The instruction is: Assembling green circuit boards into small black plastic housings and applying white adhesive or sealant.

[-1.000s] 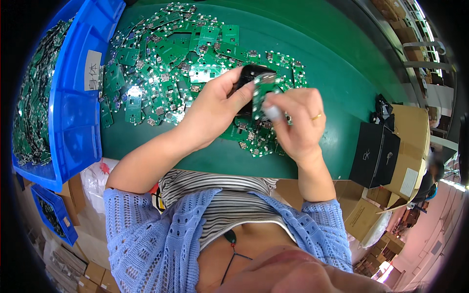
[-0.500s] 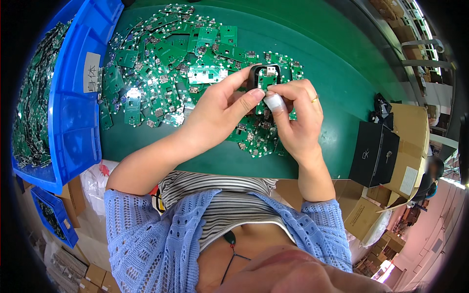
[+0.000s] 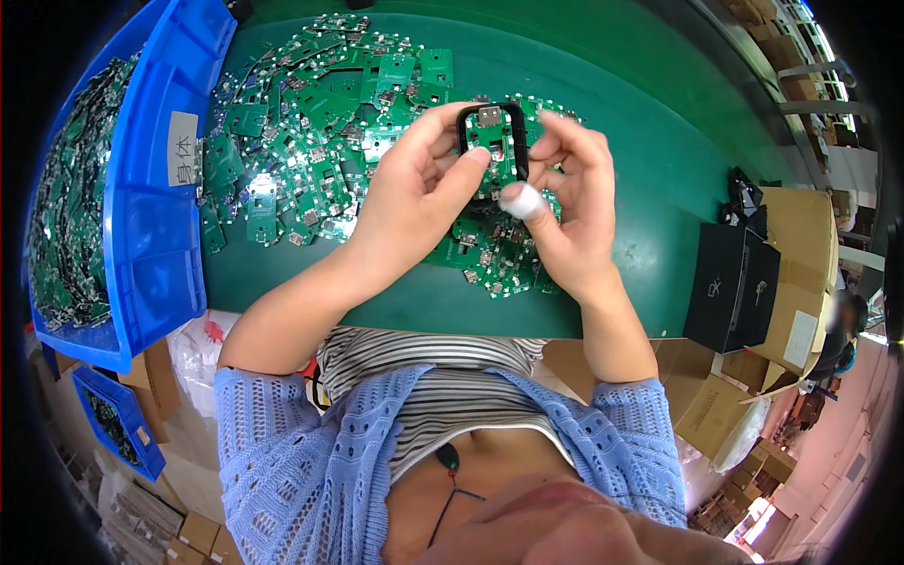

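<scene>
My left hand point(image 3: 410, 198) grips a black rectangular housing point(image 3: 520, 141) by its left side. Inside the housing sits a green circuit board point(image 3: 501, 139) with a metal connector at its far end, and my left thumb lies on the board. My right hand point(image 3: 582, 217) is just right of the housing, its fingers apart and holding nothing. White tape wraps the right thumb. Whether a right finger still touches the housing's edge is unclear. Beneath and around both hands lie loose green circuit boards point(image 3: 325, 104).
A blue bin point(image 3: 155, 217) full of boards stands at the left, with a smaller blue bin point(image 3: 118, 419) below it. On the right are a black box point(image 3: 730, 287) and an open cardboard box point(image 3: 800, 273). The green table point(image 3: 282, 292) ends close to my body.
The housing has shifted slightly left and away from me, in my left hand. My right hand has released the board and housing, its fingers and thumb spreading apart.
</scene>
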Demonstrator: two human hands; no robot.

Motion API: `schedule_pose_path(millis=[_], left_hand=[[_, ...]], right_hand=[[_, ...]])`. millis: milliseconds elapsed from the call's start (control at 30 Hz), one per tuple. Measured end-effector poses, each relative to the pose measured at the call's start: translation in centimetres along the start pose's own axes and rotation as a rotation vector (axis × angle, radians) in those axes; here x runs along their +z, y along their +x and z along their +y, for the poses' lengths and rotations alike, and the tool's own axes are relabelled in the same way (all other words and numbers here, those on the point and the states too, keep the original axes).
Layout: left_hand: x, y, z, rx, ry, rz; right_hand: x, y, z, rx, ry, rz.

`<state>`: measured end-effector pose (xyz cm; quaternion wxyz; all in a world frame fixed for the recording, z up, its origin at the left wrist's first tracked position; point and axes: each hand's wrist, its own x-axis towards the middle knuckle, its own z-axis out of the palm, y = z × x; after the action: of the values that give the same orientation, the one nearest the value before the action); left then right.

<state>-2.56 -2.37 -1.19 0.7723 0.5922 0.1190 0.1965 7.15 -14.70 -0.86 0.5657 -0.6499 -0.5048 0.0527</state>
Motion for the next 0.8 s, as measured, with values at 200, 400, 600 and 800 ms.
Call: schedule_pose_path(millis=[200, 400, 600, 800], left_hand=[[0.2, -0.3, 0.1, 0.073, 0.013, -0.045], [0.2, -0.6, 0.5, 0.153, 0.117, -0.057], [1.1, -0.2, 0.1, 0.179, 0.126, -0.077], [1.1, 0.0, -0.3, 0.234, 0.257, -0.079]], right_hand=[[0.0, 0.1, 0.1, 0.337, 0.406, -0.101], [0.0, 0.1, 0.6, 0.203, 0.405, -0.156], [-0.6, -0.3, 0.4, 0.338, 0.458, -0.093], [0.8, -0.4, 1.8, 0.265, 0.632, -0.033]])
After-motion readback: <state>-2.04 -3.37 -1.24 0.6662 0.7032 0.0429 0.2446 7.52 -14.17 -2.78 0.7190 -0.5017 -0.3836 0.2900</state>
